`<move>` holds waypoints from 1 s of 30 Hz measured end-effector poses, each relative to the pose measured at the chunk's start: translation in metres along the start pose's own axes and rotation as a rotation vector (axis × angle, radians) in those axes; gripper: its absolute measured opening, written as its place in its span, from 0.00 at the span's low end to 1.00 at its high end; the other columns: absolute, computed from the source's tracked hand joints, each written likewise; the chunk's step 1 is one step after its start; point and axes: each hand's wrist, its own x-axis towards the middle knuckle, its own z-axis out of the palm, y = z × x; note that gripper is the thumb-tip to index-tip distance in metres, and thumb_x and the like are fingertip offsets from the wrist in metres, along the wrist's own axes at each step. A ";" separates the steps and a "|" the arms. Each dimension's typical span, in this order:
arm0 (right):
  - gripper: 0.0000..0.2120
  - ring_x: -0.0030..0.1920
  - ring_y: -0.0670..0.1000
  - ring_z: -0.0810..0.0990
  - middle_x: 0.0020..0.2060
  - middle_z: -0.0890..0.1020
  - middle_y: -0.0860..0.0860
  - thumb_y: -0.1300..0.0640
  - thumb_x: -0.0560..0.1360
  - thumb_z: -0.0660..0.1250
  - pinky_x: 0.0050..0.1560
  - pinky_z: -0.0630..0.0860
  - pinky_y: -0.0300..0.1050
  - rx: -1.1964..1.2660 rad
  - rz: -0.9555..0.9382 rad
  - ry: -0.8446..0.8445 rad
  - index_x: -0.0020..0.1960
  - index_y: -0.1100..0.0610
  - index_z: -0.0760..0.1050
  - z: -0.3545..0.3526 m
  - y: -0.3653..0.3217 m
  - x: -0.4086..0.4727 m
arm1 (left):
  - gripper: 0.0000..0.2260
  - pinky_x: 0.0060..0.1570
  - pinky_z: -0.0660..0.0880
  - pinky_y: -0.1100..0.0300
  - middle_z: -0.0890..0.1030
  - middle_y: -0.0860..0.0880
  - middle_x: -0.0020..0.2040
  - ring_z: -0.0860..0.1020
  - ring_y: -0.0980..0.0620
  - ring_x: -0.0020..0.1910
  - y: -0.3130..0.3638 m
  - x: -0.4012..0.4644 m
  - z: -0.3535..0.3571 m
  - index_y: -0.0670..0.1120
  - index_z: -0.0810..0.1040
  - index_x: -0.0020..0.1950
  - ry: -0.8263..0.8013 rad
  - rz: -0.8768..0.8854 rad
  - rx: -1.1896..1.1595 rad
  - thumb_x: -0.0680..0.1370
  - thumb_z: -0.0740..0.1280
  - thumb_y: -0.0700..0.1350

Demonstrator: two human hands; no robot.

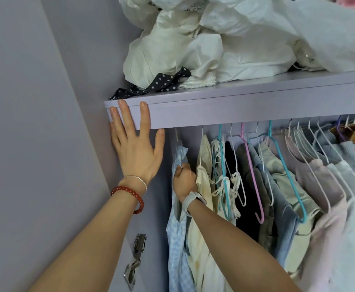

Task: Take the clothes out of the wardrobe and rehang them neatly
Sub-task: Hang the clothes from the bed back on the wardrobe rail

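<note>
L hand (135, 144) flat w/ fingers straight on the shelf edge (235, 110), R hand (184, 179) fingers clenched on the blue garment (177, 245) at rail's far-left end: lift hook clear before pulling out.

Pale blue garment (177, 239) and cream garment (203, 207) hang leftmost, crowded row.

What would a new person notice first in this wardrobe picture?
First, the two hands: the left hand lies flat against the front edge of the shelf, while the right hand grips the light blue garment at the rail's left end. Above, crumpled white bags crowd the shelf.
</note>
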 end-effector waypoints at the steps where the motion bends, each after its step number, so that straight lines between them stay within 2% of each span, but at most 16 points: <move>1: 0.12 0.47 0.64 0.79 0.46 0.80 0.65 0.58 0.80 0.53 0.40 0.70 0.47 0.005 0.005 -0.014 0.53 0.66 0.69 0.000 0.003 -0.002 | 0.27 0.70 0.49 0.44 0.53 0.34 0.74 0.50 0.35 0.73 -0.001 0.000 0.000 0.47 0.53 0.75 -0.004 -0.001 0.001 0.78 0.55 0.55; 4: 0.13 0.48 0.63 0.79 0.47 0.80 0.64 0.57 0.80 0.53 0.39 0.69 0.44 0.030 0.001 -0.060 0.57 0.65 0.68 -0.003 0.010 -0.010 | 0.28 0.70 0.49 0.44 0.53 0.34 0.74 0.50 0.34 0.73 -0.002 0.000 0.001 0.48 0.52 0.75 -0.006 0.005 0.004 0.78 0.55 0.55; 6: 0.14 0.50 0.62 0.78 0.49 0.80 0.63 0.58 0.80 0.54 0.43 0.72 0.46 0.063 -0.023 -0.091 0.62 0.63 0.67 -0.010 0.010 -0.017 | 0.28 0.70 0.49 0.44 0.53 0.34 0.74 0.51 0.34 0.73 -0.002 0.000 0.000 0.47 0.53 0.75 -0.010 0.007 0.005 0.78 0.55 0.55; 9: 0.21 0.52 0.60 0.77 0.50 0.79 0.62 0.66 0.77 0.55 0.54 0.73 0.48 0.119 -0.076 -0.131 0.69 0.62 0.63 -0.029 0.008 -0.034 | 0.28 0.70 0.49 0.44 0.53 0.34 0.74 0.50 0.34 0.73 -0.002 0.000 -0.002 0.47 0.53 0.75 -0.024 -0.011 -0.007 0.78 0.57 0.53; 11: 0.22 0.53 0.59 0.77 0.51 0.78 0.63 0.69 0.75 0.54 0.56 0.72 0.47 0.152 -0.102 -0.166 0.69 0.64 0.62 -0.048 0.008 -0.048 | 0.28 0.70 0.49 0.44 0.52 0.34 0.74 0.50 0.34 0.73 -0.001 0.001 -0.006 0.47 0.54 0.75 -0.029 -0.017 -0.021 0.78 0.59 0.50; 13: 0.21 0.58 0.56 0.75 0.57 0.77 0.59 0.68 0.76 0.54 0.58 0.70 0.42 0.171 -0.124 -0.179 0.69 0.63 0.64 -0.074 0.010 -0.061 | 0.29 0.70 0.49 0.43 0.52 0.34 0.75 0.50 0.34 0.73 0.004 -0.001 -0.009 0.47 0.54 0.76 -0.041 -0.034 -0.044 0.76 0.60 0.47; 15: 0.19 0.59 0.53 0.74 0.59 0.75 0.56 0.66 0.77 0.55 0.60 0.69 0.41 0.169 -0.160 -0.172 0.68 0.60 0.67 -0.104 0.016 -0.073 | 0.31 0.70 0.48 0.42 0.51 0.37 0.75 0.49 0.36 0.74 0.017 -0.010 -0.011 0.48 0.54 0.76 -0.048 -0.124 -0.099 0.74 0.61 0.45; 18: 0.17 0.54 0.52 0.76 0.55 0.76 0.56 0.67 0.77 0.55 0.57 0.73 0.44 0.126 -0.184 -0.092 0.64 0.60 0.70 -0.156 0.035 -0.085 | 0.30 0.69 0.47 0.39 0.53 0.38 0.75 0.51 0.38 0.74 0.057 -0.045 -0.009 0.47 0.60 0.74 -0.077 -0.224 -0.257 0.71 0.61 0.43; 22: 0.14 0.47 0.53 0.77 0.48 0.77 0.56 0.70 0.76 0.55 0.50 0.73 0.45 0.036 -0.130 0.108 0.58 0.62 0.74 -0.231 0.076 -0.096 | 0.24 0.64 0.58 0.39 0.64 0.35 0.70 0.62 0.36 0.69 0.132 -0.099 -0.002 0.41 0.72 0.64 -0.196 -0.094 -0.460 0.68 0.64 0.39; 25: 0.12 0.48 0.56 0.77 0.49 0.78 0.58 0.70 0.75 0.57 0.49 0.72 0.44 -0.128 -0.073 0.248 0.54 0.63 0.75 -0.288 0.108 -0.097 | 0.20 0.63 0.62 0.39 0.69 0.37 0.67 0.66 0.36 0.67 0.185 -0.116 0.005 0.41 0.75 0.61 -0.368 0.005 -0.547 0.69 0.65 0.40; 27: 0.12 0.51 0.56 0.77 0.50 0.78 0.58 0.70 0.74 0.57 0.51 0.71 0.42 -0.244 -0.023 0.328 0.53 0.63 0.76 -0.324 0.125 -0.096 | 0.18 0.64 0.61 0.42 0.69 0.39 0.67 0.65 0.37 0.68 0.219 -0.117 0.013 0.42 0.75 0.61 -0.476 0.056 -0.591 0.71 0.66 0.40; 30: 0.09 0.49 0.62 0.76 0.46 0.78 0.64 0.70 0.74 0.58 0.49 0.73 0.52 -0.338 0.039 0.403 0.48 0.68 0.76 -0.373 0.146 -0.088 | 0.18 0.67 0.59 0.46 0.65 0.43 0.70 0.60 0.43 0.70 0.270 -0.116 0.031 0.44 0.72 0.65 -0.597 0.126 -0.633 0.74 0.64 0.43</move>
